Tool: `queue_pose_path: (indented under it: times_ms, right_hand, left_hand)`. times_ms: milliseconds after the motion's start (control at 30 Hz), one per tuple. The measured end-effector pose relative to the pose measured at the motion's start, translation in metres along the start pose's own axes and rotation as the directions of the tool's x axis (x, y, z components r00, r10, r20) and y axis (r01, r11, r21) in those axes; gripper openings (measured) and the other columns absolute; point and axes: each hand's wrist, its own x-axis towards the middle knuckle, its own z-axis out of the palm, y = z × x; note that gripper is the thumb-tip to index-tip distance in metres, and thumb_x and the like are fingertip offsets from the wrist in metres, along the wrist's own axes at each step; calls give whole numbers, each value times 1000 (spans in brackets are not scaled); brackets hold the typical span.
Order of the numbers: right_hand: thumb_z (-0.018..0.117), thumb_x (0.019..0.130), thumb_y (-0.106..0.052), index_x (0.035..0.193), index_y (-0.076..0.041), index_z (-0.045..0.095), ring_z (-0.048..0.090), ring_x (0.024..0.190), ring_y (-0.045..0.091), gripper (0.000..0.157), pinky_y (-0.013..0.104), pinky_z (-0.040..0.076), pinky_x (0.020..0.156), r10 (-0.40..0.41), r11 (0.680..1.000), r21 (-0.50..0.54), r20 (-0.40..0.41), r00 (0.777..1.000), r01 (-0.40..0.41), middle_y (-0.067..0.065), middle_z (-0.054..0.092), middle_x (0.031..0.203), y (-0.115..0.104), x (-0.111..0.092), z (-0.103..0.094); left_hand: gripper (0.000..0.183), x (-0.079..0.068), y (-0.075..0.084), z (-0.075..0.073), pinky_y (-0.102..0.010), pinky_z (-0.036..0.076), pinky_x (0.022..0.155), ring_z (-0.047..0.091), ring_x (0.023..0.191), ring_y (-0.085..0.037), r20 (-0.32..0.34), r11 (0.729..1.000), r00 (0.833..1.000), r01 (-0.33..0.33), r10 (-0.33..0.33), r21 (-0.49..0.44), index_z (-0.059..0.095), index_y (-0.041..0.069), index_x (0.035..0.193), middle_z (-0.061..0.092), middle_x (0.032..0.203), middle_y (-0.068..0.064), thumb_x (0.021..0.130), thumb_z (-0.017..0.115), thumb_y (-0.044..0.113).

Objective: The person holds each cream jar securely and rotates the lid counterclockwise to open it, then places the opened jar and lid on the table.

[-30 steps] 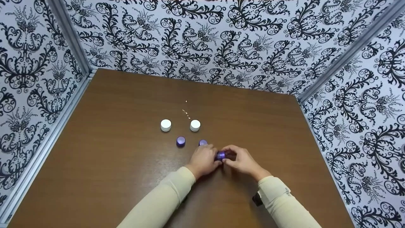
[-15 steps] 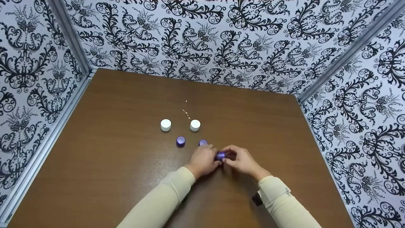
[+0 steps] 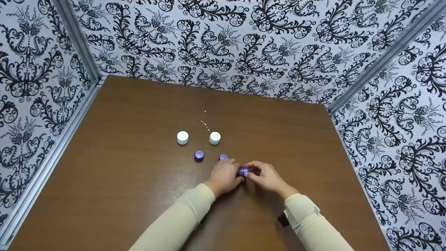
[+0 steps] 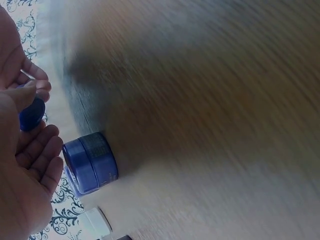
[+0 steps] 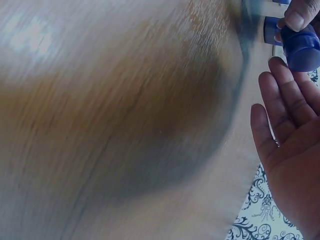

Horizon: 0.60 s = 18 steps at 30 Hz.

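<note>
A small purple jar (image 3: pixel 243 171) lies sideways between my two hands, just over the table in the head view. My left hand (image 3: pixel 224 176) grips its left end, and the thumb presses on the jar (image 5: pixel 302 50) in the right wrist view. From the other side my right hand (image 3: pixel 266 177) pinches the jar's right end with thumb and fingertips. Beside the left fingers stands another purple jar (image 3: pixel 223 157), partly covered by that hand; the left wrist view shows this lidded jar (image 4: pixel 92 162) upright. Farther left is a third purple jar (image 3: pixel 199 156).
Behind the purple jars stand a white jar (image 3: pixel 182 138) on the left and a second white jar (image 3: pixel 215 138) on the right. Small light specks (image 3: pixel 205 124) mark the brown table (image 3: pixel 139 104). Patterned walls (image 3: pixel 216 45) enclose its back and sides.
My right thumb and fingers have shifted slightly on the jar's end. The left hand and the standing jars have kept their places.
</note>
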Motion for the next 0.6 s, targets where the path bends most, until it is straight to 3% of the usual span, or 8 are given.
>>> queue_pose_path:
  times_ms: [267,600]
  right_hand:
    - [74,87,-8,111,-9,68,67,95,18,25,43,53,85,23,998,52,13,1000,-23,0,70,102,-1,0,-1]
    - [77,83,-6,111,-12,67,67,95,17,30,44,51,87,23,999,46,12,1000,-24,-2,69,102,-1,1,-1]
  left_hand:
    - [33,0,0,1,-39,50,80,62,83,-22,-4,1000,1000,-8,8,-3,72,9,96,61,85,-2,84,77,39]
    - [33,-1,0,1,-39,49,83,61,85,-21,13,1000,1000,-1,1,-9,72,10,98,60,86,-1,85,76,39]
